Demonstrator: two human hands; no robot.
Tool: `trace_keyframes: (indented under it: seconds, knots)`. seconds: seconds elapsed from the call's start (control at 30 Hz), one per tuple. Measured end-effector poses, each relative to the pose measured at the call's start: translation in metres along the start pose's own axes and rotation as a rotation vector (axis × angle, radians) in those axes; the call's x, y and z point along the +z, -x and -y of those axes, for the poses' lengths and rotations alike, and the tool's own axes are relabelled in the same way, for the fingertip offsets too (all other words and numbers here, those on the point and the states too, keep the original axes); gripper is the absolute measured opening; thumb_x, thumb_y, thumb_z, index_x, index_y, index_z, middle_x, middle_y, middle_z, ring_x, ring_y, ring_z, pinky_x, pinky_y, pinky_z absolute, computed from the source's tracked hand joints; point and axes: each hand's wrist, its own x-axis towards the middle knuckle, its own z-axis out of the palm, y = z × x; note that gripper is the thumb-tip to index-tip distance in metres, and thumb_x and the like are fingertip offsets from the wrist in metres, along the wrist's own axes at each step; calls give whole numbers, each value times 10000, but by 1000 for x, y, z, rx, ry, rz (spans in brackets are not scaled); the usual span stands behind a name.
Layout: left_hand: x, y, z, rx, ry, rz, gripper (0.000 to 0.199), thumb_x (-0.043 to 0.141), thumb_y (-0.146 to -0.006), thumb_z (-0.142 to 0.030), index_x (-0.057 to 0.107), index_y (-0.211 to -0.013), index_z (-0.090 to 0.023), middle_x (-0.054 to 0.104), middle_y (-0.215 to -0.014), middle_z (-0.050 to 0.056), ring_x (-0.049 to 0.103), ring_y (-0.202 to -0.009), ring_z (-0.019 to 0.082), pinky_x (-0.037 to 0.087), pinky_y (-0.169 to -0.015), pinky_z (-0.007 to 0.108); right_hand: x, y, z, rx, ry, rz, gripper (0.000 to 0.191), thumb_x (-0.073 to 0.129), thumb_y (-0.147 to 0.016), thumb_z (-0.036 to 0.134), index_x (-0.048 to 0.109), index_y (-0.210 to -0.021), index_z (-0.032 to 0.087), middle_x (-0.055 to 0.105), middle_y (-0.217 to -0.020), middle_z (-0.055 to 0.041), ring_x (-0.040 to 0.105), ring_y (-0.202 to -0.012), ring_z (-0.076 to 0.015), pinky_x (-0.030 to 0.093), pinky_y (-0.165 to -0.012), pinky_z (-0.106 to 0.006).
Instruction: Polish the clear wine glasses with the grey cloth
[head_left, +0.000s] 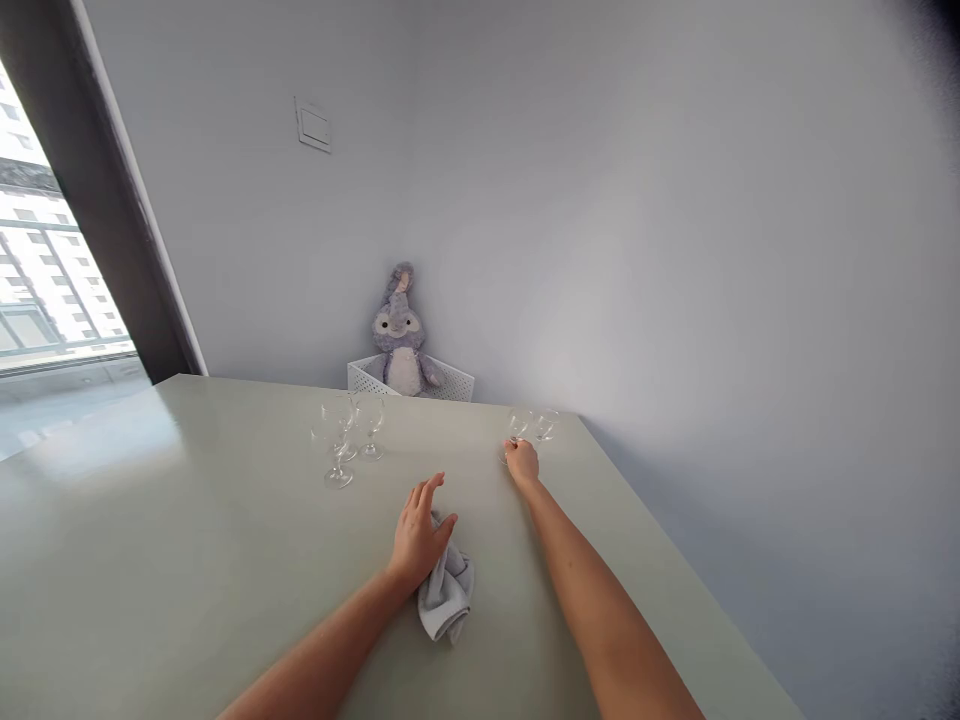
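Observation:
My right hand (pixel 523 462) reaches to the far right part of the table, its fingers closed around the stem of a wine glass (pixel 518 421). Just right of that one stands another clear wine glass (pixel 545 424), partly hidden. Nearer to me, my left hand (pixel 421 530) is above a crumpled grey cloth (pixel 448 590), thumb and fingers apart and nothing gripped. Part of the cloth is hidden behind this hand. Further left, several clear stemmed glasses (pixel 339 478) stand upright in a close group.
The pale green table (pixel 187 540) has its right edge along the wall. Behind its far edge, a white perforated basket (pixel 457 385) holds a grey plush rabbit (pixel 405 350). A light switch (pixel 313 126) is on the wall, and a window (pixel 52 260) lies at far left.

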Motion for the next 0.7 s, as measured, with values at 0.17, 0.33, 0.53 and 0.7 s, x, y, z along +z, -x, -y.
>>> trace_keyframes:
  seconds: [0.17,0.33,0.53,0.7]
  knots:
    - [-1,-3,2,-54,249,-50,437,499,-772,-286,391,-1194,-250,534,-1123,58,470,-1053,189,339,-903,359,-3,-3,-3,31,-79,-38,358,459,-750,281,546,-1074,155,635,-875,-90,585,-745,-187,390,-608,-254]
    - [-4,-11,5,-284,518,-331,313,372,-841,-382,442,-1100,-220,541,-1031,57,489,-974,172,356,-855,311,-5,34,-3,-41,-155,-16,360,400,-778,357,555,-1011,131,624,-888,-100,569,-697,-177,383,-574,-249]
    - [-24,-29,24,-405,653,-802,338,463,-798,-355,427,-1113,-238,482,-775,-18,501,-692,97,406,-725,229,0,137,27,-509,-100,301,450,370,-787,569,617,-900,210,603,-600,7,531,-549,-132,337,-540,-223]
    - [-61,-44,47,-537,1036,-853,529,367,-838,-413,144,-1311,-333,588,-855,11,592,-634,104,476,-704,294,0,179,44,-771,146,377,526,329,-802,602,447,-1210,291,652,-912,-28,589,-780,-174,347,-624,-251]
